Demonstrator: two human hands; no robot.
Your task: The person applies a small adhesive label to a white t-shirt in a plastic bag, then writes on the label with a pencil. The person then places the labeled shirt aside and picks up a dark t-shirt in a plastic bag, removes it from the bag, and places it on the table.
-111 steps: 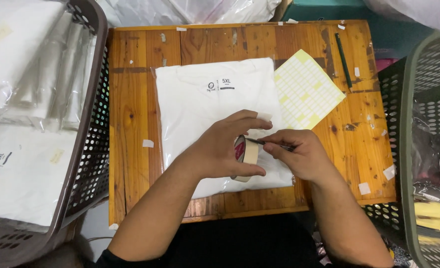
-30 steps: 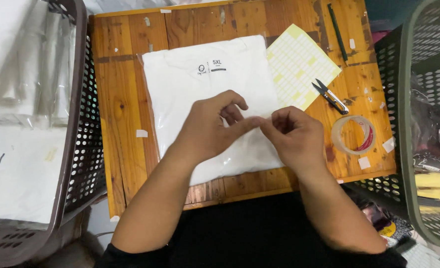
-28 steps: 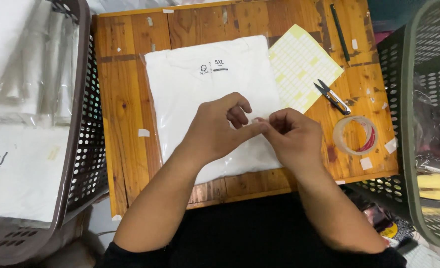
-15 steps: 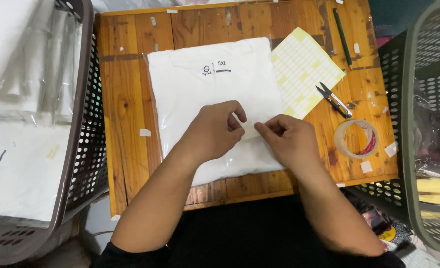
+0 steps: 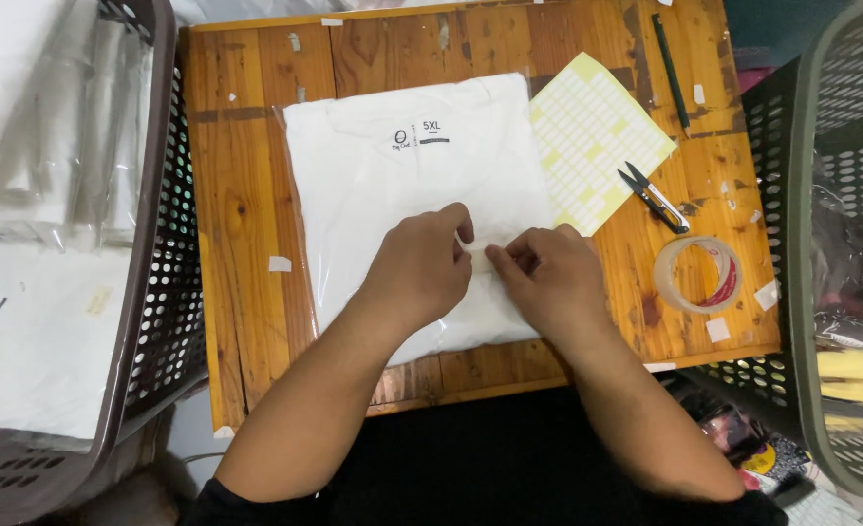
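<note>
A folded white shirt in a clear plastic bag (image 5: 393,185) lies flat on the small wooden table (image 5: 237,234). My left hand (image 5: 420,268) rests palm down on the bag's lower middle, fingers curled. My right hand (image 5: 548,278) lies beside it on the bag, its fingertips pressing the plastic where the two hands meet. Neither hand lifts anything. A roll of clear tape (image 5: 696,274) sits on the table to the right of my right hand. Small black snips (image 5: 654,197) lie above the tape.
A yellow sheet of white stickers (image 5: 597,136) lies right of the shirt, a black pen (image 5: 670,68) beyond it. A dark basket (image 5: 154,292) with bagged white shirts stands on the left. A green basket (image 5: 841,244) stands on the right. Paper scraps dot the table.
3.7 s ago my hands held the tape roll over the shirt. The roll now lies on the table at the right, and both hands press on the bag.
</note>
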